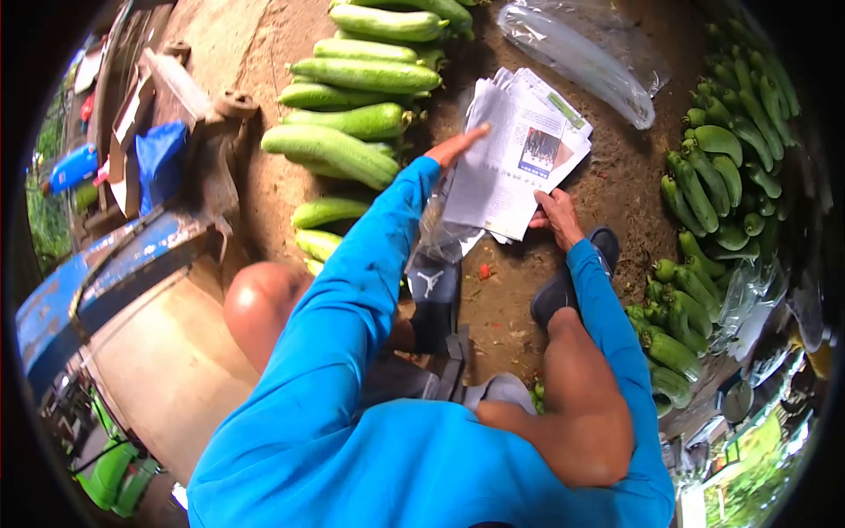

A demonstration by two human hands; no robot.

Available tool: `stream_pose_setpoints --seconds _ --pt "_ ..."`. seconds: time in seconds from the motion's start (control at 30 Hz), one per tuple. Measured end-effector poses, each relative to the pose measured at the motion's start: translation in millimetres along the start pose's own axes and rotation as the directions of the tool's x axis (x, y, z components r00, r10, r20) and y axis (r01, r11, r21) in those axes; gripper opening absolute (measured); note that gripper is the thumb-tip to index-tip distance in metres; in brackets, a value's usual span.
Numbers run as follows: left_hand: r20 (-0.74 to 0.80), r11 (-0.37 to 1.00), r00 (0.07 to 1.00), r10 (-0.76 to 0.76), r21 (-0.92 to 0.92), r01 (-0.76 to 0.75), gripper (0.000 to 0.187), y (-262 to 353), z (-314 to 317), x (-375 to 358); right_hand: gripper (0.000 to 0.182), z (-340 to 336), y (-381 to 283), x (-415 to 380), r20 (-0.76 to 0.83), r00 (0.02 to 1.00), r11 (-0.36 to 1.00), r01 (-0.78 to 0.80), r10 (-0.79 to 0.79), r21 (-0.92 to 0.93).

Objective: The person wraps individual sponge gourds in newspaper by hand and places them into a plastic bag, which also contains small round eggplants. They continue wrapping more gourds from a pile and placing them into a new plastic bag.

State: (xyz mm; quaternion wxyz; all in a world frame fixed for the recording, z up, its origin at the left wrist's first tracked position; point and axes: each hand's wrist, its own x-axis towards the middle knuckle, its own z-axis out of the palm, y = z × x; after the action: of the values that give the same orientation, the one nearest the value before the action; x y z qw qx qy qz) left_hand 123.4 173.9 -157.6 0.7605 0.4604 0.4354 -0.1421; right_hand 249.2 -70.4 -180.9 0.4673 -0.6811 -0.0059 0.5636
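A loose stack of printed paper sheets point(497, 163) lies at a slant in front of me, with text and a small picture on top. My left hand point(456, 148) is at its left edge, one finger or the thumb stretched over the top sheet and the other fingers hidden. At the lower right edge, my right hand point(560, 216) pinches the sheets between thumb and fingers. Clear plastic point(437, 233) lies under the left side of the stack. Beyond the papers, a clear plastic bag point(576, 57) covers a long pale green shape.
Long green gourds point(365, 77) lie in a row on the dirt ground point(607, 163) at left. Smaller green gourds point(695, 189) are piled at right. A blue-edged wooden bench point(66, 299) stands at lower left. My shoes point(431, 295) are below the papers.
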Motion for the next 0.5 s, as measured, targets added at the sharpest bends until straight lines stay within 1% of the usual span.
stream_pose_setpoints --seconds 0.07,0.13,0.17,0.2,0.23,0.27,0.3,0.33,0.37,0.4,0.43,0.47,0.5 --pt "-0.042 0.961 0.991 0.126 -0.242 -0.132 0.082 -1 2 -24 0.037 -2 1 0 0.072 0.996 0.984 -0.059 0.048 0.165" --pt "-0.091 0.893 0.993 -0.08 -0.448 0.031 0.084 -18 -7 -25 0.038 -9 1 -1 0.086 0.994 0.988 -0.073 0.061 0.138" --pt "0.001 0.842 0.986 -0.168 -0.52 0.145 0.083 -22 -7 -32 0.036 -12 3 0 0.095 0.993 0.968 -0.091 0.071 0.232" --pt "0.004 0.842 0.986 -0.166 -0.519 0.143 0.083 -26 -6 -34 0.034 -16 4 3 0.104 0.992 0.939 -0.108 0.078 0.325" --pt "0.162 0.746 0.977 -0.136 -0.632 0.208 0.083 -40 -7 -30 0.034 -18 4 4 0.101 0.992 0.939 -0.107 0.078 0.326" --pt "0.308 0.633 0.948 -0.084 -0.718 0.29 0.082 -49 -5 -30 0.034 -17 6 4 0.13 0.99 0.85 -0.115 0.055 0.514" --pt "0.314 0.652 0.947 -0.067 -0.705 0.28 0.086 -55 2 -24 0.033 -16 6 7 0.155 0.988 0.724 -0.123 0.023 0.679" --pt "0.028 0.843 0.992 0.123 -0.531 -0.089 0.083 -32 30 -46 0.033 -24 16 16 0.154 0.988 0.697 -0.097 -0.019 0.711" --pt "-0.107 0.887 0.969 0.224 -0.389 -0.248 0.082 -32 42 -51 0.034 -31 18 16 0.2 0.98 0.685 -0.145 -0.001 0.714" --pt "-0.149 0.903 0.956 0.254 -0.317 -0.289 0.081 -39 50 -45 0.035 -36 20 15 0.248 0.969 0.67 -0.195 0.017 0.716" --pt "-0.174 0.919 0.951 0.254 -0.262 -0.294 0.081 -45 57 -42 0.036 -42 30 19 0.235 0.972 0.684 -0.171 0.0 0.709" --pt "-0.189 0.937 0.951 0.243 -0.208 -0.281 0.08 -49 65 -32 0.028 -26 -1 -10 0.131 0.99 0.748 -0.124 0.05 0.652" --pt "-0.205 0.958 0.952 0.226 -0.131 -0.255 0.08 -54 71 -19 0.024 -42 12 -4 0.217 0.975 0.817 -0.157 0.04 0.554"
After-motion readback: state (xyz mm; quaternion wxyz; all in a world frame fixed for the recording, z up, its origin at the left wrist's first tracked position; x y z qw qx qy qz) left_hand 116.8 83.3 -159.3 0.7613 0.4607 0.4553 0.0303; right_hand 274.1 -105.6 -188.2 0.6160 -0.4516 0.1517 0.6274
